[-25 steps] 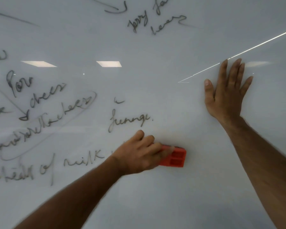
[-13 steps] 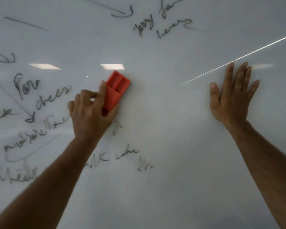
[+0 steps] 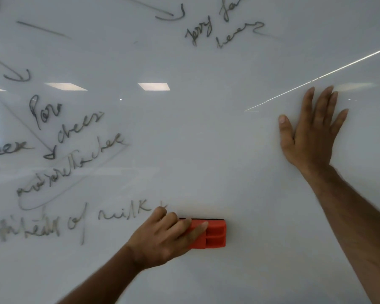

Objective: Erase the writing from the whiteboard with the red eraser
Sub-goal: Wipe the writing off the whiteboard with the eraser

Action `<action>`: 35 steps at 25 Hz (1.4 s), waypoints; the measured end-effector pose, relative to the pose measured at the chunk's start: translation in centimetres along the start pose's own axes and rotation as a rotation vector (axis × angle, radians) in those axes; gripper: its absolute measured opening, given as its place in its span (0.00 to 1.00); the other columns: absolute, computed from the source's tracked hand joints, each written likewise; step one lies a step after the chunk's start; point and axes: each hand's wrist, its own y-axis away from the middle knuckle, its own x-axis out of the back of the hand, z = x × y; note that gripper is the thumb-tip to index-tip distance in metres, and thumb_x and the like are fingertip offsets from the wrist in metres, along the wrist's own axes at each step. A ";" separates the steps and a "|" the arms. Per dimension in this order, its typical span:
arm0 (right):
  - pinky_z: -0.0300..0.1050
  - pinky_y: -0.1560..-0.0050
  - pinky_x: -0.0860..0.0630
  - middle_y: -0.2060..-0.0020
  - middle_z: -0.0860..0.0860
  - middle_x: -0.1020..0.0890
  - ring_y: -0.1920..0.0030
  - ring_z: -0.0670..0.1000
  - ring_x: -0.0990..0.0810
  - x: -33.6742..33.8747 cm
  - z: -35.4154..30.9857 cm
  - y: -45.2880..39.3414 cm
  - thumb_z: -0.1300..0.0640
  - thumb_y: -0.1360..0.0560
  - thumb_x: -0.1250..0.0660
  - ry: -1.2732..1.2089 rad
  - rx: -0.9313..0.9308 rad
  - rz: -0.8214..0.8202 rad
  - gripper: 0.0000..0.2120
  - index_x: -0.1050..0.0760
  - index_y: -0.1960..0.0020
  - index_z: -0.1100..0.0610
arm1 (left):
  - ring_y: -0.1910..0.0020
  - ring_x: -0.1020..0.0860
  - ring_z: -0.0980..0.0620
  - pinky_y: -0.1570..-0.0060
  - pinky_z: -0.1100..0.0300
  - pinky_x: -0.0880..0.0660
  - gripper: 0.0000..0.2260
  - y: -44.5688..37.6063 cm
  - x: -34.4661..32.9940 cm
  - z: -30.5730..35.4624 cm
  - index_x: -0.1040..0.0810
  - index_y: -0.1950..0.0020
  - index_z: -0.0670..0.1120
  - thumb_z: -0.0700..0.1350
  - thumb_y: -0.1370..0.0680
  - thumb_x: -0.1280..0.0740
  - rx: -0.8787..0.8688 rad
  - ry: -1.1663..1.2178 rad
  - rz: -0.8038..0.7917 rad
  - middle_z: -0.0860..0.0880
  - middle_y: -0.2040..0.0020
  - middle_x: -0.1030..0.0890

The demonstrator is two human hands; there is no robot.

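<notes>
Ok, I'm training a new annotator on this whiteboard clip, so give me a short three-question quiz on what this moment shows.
1. True or false: the left hand holds the red eraser against the whiteboard.
2. What is the right hand doing? A) writing with a marker B) resting flat and open on the board C) gripping a cloth
3. Fill in: the writing that is left lies mostly to the ___ of the eraser.

Key: 1 true; 2 B; 3 left.
</notes>
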 end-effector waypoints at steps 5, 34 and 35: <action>0.72 0.21 0.55 0.18 0.67 0.50 0.17 0.64 0.52 -0.6 -2.4 2.3 0.38 0.17 0.53 0.018 0.050 0.014 0.36 0.53 0.16 0.58 | 0.67 0.28 0.46 0.66 0.51 0.32 0.19 -0.2 2.1 -5.2 0.20 0.33 0.47 0.53 0.21 0.28 0.080 -0.089 0.020 0.47 0.58 0.18; 0.73 0.21 0.52 0.19 0.67 0.45 0.17 0.64 0.48 -0.7 -3.7 2.5 0.40 0.18 0.52 0.034 -0.008 0.042 0.36 0.47 0.17 0.60 | 0.40 0.27 0.39 0.43 0.45 0.31 0.31 -34.3 -1.4 -23.8 0.37 0.22 0.44 0.60 0.20 0.38 0.740 -0.266 0.036 0.40 0.31 0.30; 0.73 0.21 0.52 0.19 0.67 0.46 0.17 0.64 0.48 -0.7 -3.7 2.5 0.40 0.19 0.52 0.030 -0.009 0.037 0.36 0.47 0.17 0.60 | 0.40 0.27 0.39 0.43 0.45 0.31 0.31 -33.1 -0.7 -25.1 0.37 0.23 0.45 0.60 0.20 0.38 0.784 -0.272 0.054 0.40 0.31 0.30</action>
